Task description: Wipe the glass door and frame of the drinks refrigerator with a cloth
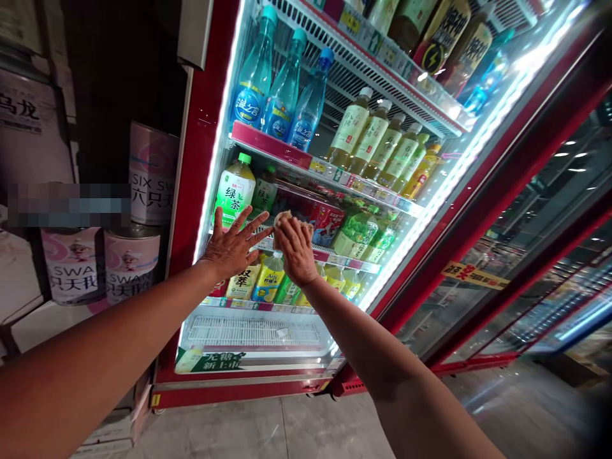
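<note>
My left hand [234,245] is spread with its fingers apart, against or just before the glass door of a lit red-framed drinks fridge [191,185]. It holds nothing. To its right, my right hand [295,245] presses a crumpled beige cloth [282,221] to the glass; the cloth shows past the fingertips. Behind my left fingers, inside the fridge, stands a large green tea bottle [234,191]. Red boxes [327,223] are right of the cloth. Yellow and green bottles [268,277] line the shelf below both hands.
Stacked pink and white cans [132,255] and cartons stand close on the left. More red-framed fridges [459,274] continue to the right. Blue bottles [282,95] fill an upper shelf. Grey floor tiles [248,424] lie below.
</note>
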### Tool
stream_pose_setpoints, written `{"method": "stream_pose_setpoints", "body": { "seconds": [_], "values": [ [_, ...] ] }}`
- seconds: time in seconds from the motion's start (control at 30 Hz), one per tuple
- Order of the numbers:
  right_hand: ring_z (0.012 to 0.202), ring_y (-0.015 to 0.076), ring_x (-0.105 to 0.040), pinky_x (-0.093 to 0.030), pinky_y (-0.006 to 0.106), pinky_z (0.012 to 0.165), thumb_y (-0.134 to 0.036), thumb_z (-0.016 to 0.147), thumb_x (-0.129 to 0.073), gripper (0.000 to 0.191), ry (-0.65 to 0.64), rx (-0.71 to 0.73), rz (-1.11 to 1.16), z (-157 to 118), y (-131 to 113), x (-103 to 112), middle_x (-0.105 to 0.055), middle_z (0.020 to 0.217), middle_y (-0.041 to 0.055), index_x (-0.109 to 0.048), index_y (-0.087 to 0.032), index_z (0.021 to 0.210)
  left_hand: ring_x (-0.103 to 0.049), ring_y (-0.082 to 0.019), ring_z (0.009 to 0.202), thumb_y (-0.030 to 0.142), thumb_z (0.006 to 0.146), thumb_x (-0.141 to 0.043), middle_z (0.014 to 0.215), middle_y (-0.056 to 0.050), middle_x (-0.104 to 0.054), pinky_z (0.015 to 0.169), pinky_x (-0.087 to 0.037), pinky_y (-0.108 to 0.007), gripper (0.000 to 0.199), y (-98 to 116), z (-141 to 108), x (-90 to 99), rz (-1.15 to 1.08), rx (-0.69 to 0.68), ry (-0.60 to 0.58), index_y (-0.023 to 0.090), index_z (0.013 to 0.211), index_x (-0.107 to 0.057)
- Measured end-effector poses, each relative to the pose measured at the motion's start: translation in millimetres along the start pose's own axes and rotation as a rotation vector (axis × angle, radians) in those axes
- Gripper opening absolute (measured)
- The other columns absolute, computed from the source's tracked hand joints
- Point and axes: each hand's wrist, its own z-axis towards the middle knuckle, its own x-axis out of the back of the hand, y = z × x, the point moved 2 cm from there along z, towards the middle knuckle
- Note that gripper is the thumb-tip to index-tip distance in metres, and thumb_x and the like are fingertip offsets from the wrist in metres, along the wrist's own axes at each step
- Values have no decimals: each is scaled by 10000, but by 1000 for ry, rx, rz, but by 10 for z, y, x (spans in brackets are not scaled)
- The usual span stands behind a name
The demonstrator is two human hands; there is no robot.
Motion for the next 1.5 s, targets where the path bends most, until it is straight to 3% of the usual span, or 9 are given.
{"method": "stream_pose_setpoints", "body": {
  "seconds": [0.13,0.33,0.53,0.67,0.8,1.03,1.27,1.4,1.5],
  "values": [
    [1630,194,-155,-159,497,1350,-121,994,-387,620,-61,51,-12,59,-34,24,-401,1682,30,-393,-252,1599,52,-243,1630,429,975,-556,1733,41,-169,1196,277,-652,767,-61,-26,53,3,2,-16,465,1622,-146],
    [1643,193,-43,-102,527,1352,-148,1023,-343,615,58,-80,-47,367,-1,69,-357,1704,36,-320,-235,1631,-4,-271,1633,401,964,-585,1726,65,-205,1229,202,-686,747,-132,-68,101,9,45,-19,500,1599,-205],
    [1639,189,-95,-152,480,1352,-138,1014,-346,561,-7,105,-43,216,-212,-24,-426,1668,52,-453,-187,1562,26,-280,1626,378,978,-559,1725,51,-194,1264,104,-703,732,-183,-112,156,50,84,-71,443,1613,-200],
    [1637,182,-110,-144,469,1353,-167,1036,-307,555,14,72,-37,445,-195,40,-397,1685,40,-423,-198,1577,2,-302,1625,371,946,-620,1724,55,-175,1254,143,-700,786,-238,-121,163,38,100,-105,445,1610,-207],
    [1641,197,-73,-128,533,1347,-175,1038,-286,600,50,-5,11,628,-244,30,-360,1703,34,-302,-241,1635,-39,-317,1626,413,933,-645,1722,56,-175,1234,199,-690,799,-284,-139,166,-1,119,-131,443,1610,-220],
    [1636,194,-118,-144,478,1352,-181,1044,-309,559,-42,138,18,528,-414,-8,-385,1690,55,-387,-189,1597,-17,-292,1629,425,935,-627,1726,29,-187,1273,180,-633,826,-391,-236,144,3,115,-70,371,1636,-193],
    [1639,211,-100,-131,551,1345,-180,1049,-295,609,53,-22,43,764,-457,11,-347,1707,33,-256,-265,1651,39,-293,1626,470,963,-554,1725,28,-193,1302,122,-616,799,-482,-303,167,41,148,-21,303,1652,-184],
    [1627,221,-178,-168,504,1347,-195,1047,-353,562,-65,128,8,676,-607,-29,-385,1688,42,-384,-227,1607,-12,-273,1630,419,949,-576,1732,-16,-160,1328,67,-561,845,-560,-362,213,72,121,15,238,1659,-155],
    [1617,202,-218,-167,477,1349,-194,1055,-340,544,-97,191,-11,764,-628,23,-397,1682,33,-409,-225,1593,-29,-266,1630,393,933,-597,1731,-67,-149,1343,13,-517,872,-623,-393,249,69,125,41,185,1659,-161]
  ]
}}
